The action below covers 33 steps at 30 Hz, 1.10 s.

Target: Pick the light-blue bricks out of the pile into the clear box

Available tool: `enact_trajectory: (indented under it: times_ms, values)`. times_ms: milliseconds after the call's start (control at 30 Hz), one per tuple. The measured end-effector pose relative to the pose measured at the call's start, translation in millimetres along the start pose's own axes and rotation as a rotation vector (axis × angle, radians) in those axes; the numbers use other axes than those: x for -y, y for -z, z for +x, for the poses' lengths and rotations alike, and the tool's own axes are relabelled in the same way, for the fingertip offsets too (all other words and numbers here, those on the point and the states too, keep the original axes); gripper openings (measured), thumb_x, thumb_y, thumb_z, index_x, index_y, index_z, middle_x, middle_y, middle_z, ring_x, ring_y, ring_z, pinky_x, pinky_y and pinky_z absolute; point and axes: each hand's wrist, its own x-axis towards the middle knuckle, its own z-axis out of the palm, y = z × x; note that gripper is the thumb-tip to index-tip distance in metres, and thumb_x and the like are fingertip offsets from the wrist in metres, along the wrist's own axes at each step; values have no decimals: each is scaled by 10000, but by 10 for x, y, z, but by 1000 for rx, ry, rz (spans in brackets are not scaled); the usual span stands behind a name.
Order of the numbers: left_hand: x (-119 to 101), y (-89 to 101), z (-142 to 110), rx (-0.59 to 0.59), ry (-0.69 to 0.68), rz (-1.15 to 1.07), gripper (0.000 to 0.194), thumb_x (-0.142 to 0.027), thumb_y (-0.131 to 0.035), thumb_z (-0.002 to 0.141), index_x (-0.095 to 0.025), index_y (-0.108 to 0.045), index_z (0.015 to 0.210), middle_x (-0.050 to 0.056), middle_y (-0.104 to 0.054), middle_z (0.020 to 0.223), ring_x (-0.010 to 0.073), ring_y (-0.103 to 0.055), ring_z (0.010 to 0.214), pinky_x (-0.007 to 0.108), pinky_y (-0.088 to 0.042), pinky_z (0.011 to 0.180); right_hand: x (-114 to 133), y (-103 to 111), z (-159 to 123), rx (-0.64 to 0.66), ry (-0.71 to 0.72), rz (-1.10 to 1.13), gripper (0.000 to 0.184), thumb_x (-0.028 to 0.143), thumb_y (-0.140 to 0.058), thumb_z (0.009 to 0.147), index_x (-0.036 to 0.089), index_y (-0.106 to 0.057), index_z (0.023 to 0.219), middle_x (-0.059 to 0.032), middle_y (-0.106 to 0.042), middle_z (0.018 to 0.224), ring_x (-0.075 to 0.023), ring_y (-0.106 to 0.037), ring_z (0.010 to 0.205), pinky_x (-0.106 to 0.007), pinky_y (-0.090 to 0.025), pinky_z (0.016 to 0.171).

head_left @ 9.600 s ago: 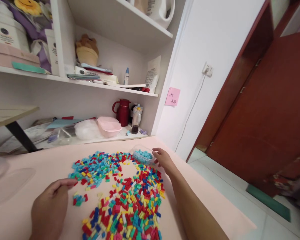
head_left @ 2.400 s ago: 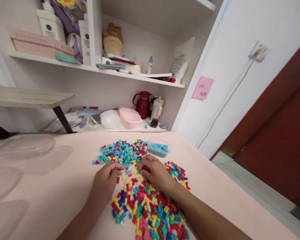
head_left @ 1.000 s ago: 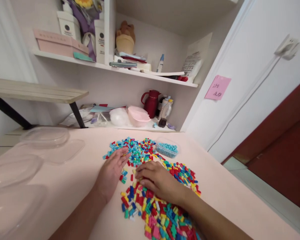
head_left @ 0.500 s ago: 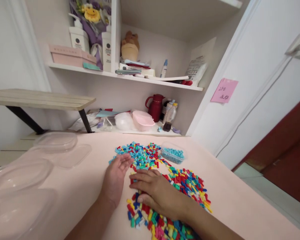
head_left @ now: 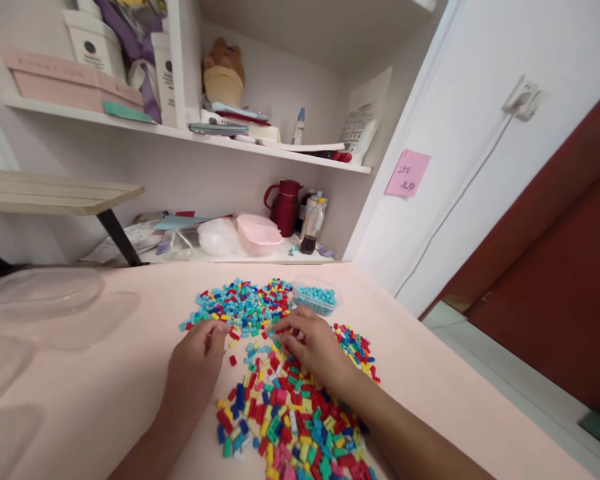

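Small toy building bricks in many colours lie in joined heaps on the pink tabletop. The far brick heap (head_left: 243, 303) is mostly light blue; the near brick heap (head_left: 300, 413) is mixed red, yellow, green and blue. My left hand (head_left: 197, 353) is at the left edge of the far heap, thumb and fingers pressed together; what they hold, if anything, is hidden. My right hand (head_left: 315, 343) reaches over the gap between the heaps, thumb and fingers bent but apart, tips among loose bricks. Behind it stands a clear plastic tub (head_left: 325, 309) of light blue bricks.
Clear plastic lids or trays (head_left: 105, 323) lie at the left. A wooden stand (head_left: 55, 190) with black legs rises at the back left. On the low shelf stand a pink bowl (head_left: 260, 235), a red jug (head_left: 285, 210) and a bottle (head_left: 313, 230). A pink note (head_left: 407, 175) sticks to the wall.
My left hand has gone from open-palmed to closed. My right hand, lately spread flat over the bricks, now has bent fingers further forward. Earlier it was beside the tub.
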Motion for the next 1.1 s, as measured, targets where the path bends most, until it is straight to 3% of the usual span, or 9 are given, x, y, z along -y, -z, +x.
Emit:
enact_trajectory:
  times_ms: [200,367,533,667,800,933,1100]
  values:
    - [-34,2,-16,102,-90,196,327,-422,-381,862,-249,-631,744,5,-681,738,196,-624,723,264,-412,620,-48,-44,-14,57,-3,-109,212,156,-571,863,247,-698,1007,-50,-620,970,-173,-604,840,-301,-490,764]
    - [-34,-21,-18,124,-96,173,311,-390,-389,857,-265,-672,822,8,-715,895,200,-636,831,266,-431,696,-25,-74,-6,85,58,-211,285,191,-564,885,267,-666,1140,-62,-611,985,-198,-579,925,-331,-478,831]
    - [-22,-30,-23,157,-94,167,319,-372,-370,872,-266,-670,846,16,-708,993,212,-629,932,289,-434,792,5,-52,-17,127,57,-125,236,118,-567,855,241,-688,1016,-49,-607,963,-188,-573,936,-324,-468,854]
    - [-23,-29,-26,155,-93,177,317,-369,-367,878,-267,-665,848,12,-703,995,212,-623,932,294,-429,784,6,-2,-21,95,-28,-40,287,112,-550,852,263,-655,1073,-33,-601,1006,-165,-589,875,-308,-478,812]
    - [-21,-34,-19,167,-85,182,313,-386,-364,884,-269,-652,841,12,-701,997,212,-621,936,294,-423,783,0,-22,-15,108,-8,-82,273,136,-585,838,257,-669,1068,-34,-643,935,-186,-594,878,-324,-468,823]
    - [-22,-34,-17,172,-94,200,316,-364,-351,884,-270,-652,865,18,-697,993,212,-621,931,299,-420,785,-20,-48,-27,134,-8,-156,321,146,-597,836,252,-648,1135,-58,-639,989,-199,-592,908,-328,-470,826]
    - [-22,-20,-23,176,-74,206,322,-382,-344,888,-271,-645,852,12,-700,966,215,-625,918,294,-417,752,-24,-9,-40,170,12,-158,262,92,-556,831,241,-682,1005,-49,-628,979,-186,-599,908,-308,-476,823]
